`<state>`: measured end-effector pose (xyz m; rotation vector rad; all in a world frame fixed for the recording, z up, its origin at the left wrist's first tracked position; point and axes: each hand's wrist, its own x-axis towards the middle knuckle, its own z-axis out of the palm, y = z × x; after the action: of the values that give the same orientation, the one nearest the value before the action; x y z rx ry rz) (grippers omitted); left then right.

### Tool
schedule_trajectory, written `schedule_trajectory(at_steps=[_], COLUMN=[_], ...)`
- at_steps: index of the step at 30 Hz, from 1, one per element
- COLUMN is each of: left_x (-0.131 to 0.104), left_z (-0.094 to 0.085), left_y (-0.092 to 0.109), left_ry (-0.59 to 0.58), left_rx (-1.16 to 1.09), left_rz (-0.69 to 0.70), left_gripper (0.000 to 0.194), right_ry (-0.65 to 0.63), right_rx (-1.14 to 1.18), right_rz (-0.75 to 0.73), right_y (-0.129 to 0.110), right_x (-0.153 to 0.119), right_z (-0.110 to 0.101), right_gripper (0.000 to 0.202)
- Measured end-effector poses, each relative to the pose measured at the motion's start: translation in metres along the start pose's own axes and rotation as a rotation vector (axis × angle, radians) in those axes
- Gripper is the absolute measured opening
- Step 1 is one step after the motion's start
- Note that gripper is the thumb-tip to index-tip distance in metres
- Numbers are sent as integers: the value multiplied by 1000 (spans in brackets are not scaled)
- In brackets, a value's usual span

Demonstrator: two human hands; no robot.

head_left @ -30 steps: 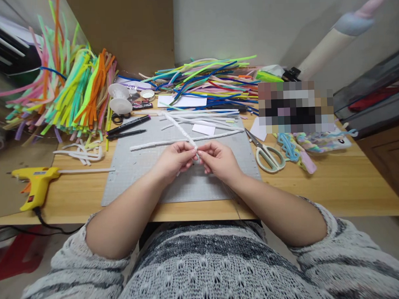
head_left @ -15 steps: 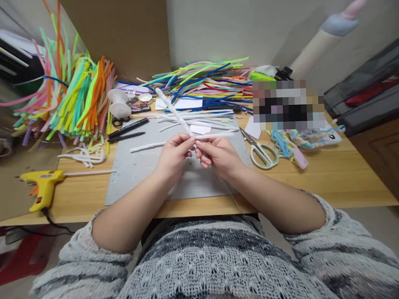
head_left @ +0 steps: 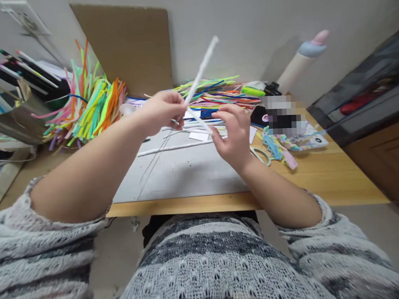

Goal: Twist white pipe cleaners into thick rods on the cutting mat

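My left hand (head_left: 167,109) pinches a white pipe cleaner (head_left: 201,68) between thumb and fingers. One fuzzy length points up and to the right from the grip; another slants down toward my right hand (head_left: 233,133). That hand is open, its fingers spread and curved; the slanting length's end lies by its thumb, and whether they touch I cannot tell. Thin wire strands (head_left: 155,157) hang below my left hand over the grey cutting mat (head_left: 187,176). Across the mat lies another white pipe cleaner (head_left: 173,148), with more white ones behind it.
Colourful pipe cleaners (head_left: 100,109) stand bunched at the left, and a loose pile (head_left: 223,94) lies along the back. Scissors (head_left: 261,156) rest right of the mat, partly hidden by my right hand. Beyond them are pastel braided pieces (head_left: 274,144). A cardboard sheet (head_left: 127,47) leans on the wall.
Both hands have risen and moved apart, from pinching together low over the mat. The white pipe cleaner has swung to point up-right. My right hand has opened. The view has shifted.
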<state>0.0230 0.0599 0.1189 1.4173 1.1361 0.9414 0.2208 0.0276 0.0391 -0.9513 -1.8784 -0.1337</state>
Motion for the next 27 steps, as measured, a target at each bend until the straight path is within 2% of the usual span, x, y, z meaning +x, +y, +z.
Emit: schedule_trajectory(at_steps=[5, 10, 16, 23, 27], left_x=[-19, -44, -49, -50, -55], left_z=[21, 30, 28, 35, 39], left_y=[-30, -43, -66, -90, -95], left_ry=[-127, -84, -38, 127, 151], left_rx=[152, 384, 612, 847, 908], left_rz=[-74, 10, 95, 249, 232], left_gripper=[14, 11, 7, 11, 9], right_ry=[-157, -201, -183, -244, -243], right_rx=[-169, -71, -61, -23, -24], right_rz=[-235, -326, -324, -194, -202], right_y=[-3, -2, 2, 2, 0], right_x=[-13, -28, -42, -50, -50], right_z=[9, 21, 31, 36, 38], right_gripper=[26, 16, 12, 15, 20])
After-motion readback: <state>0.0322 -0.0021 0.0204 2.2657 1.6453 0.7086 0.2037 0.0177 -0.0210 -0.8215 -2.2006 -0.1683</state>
